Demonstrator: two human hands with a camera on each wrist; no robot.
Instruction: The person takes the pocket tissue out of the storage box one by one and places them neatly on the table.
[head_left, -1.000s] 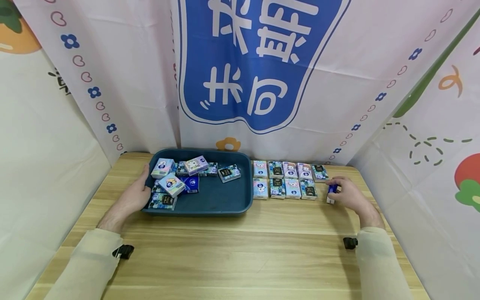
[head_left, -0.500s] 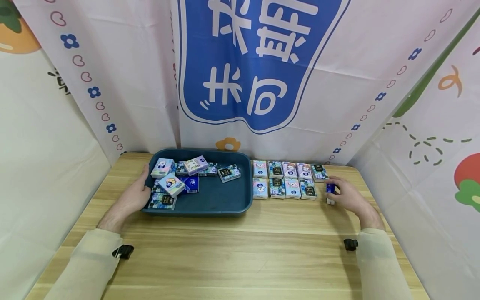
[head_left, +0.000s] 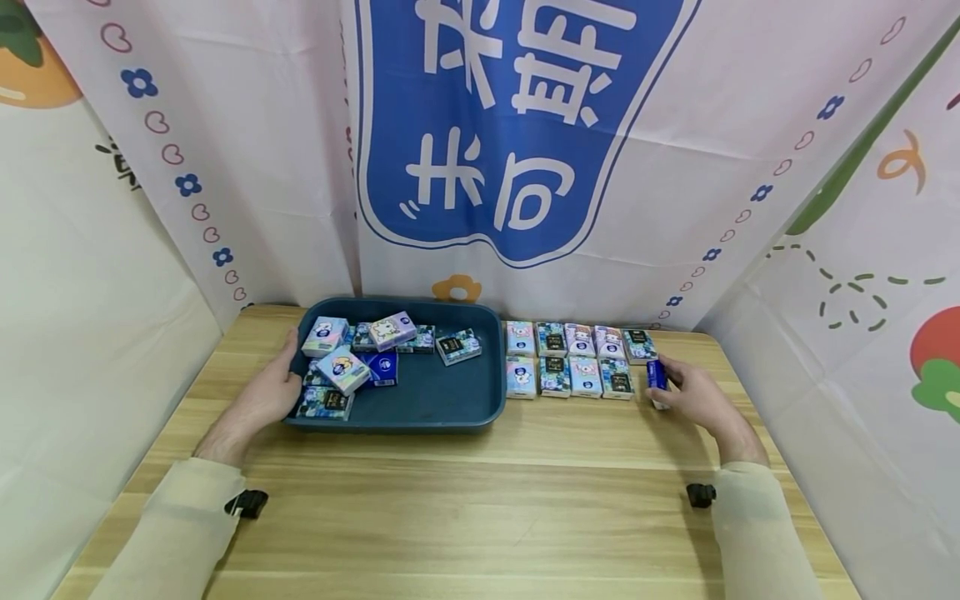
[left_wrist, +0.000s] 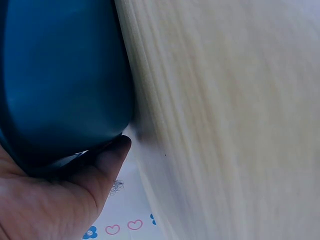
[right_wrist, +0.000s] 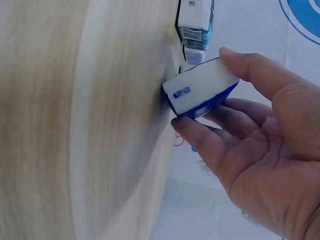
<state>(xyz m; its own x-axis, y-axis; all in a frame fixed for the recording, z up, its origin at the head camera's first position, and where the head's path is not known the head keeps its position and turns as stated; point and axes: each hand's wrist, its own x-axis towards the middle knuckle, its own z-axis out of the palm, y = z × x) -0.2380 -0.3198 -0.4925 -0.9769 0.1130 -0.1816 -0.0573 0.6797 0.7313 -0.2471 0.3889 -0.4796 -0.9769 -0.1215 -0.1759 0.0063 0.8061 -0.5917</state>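
Observation:
My right hand [head_left: 703, 397] pinches a small blue-and-white tissue pack [head_left: 657, 380] between thumb and fingertips, close over the table. In the right wrist view the tissue pack [right_wrist: 202, 89] is tilted, its white end facing the camera. At its left are two rows of tissue packs lying flat, among them a floral one [head_left: 617, 379] with a black label. My left hand [head_left: 261, 392] rests against the left end of a dark teal tray [head_left: 405, 427], fingers stretched along its outer wall. The left wrist view shows the thumb [left_wrist: 111, 159] under the tray's corner; the other fingers are hidden there.
Several mixed tissue packs, such as a lilac one [head_left: 392, 331], lie loosely in the tray, mostly at its left. A white printed cloth [head_left: 300, 208] hangs behind the wooden table [head_left: 480, 517], with white walls on both sides.
The right hand has shifted the blue tissue pack slightly left and tilted it, nearer to the two rows. The left hand and tray have stayed in place.

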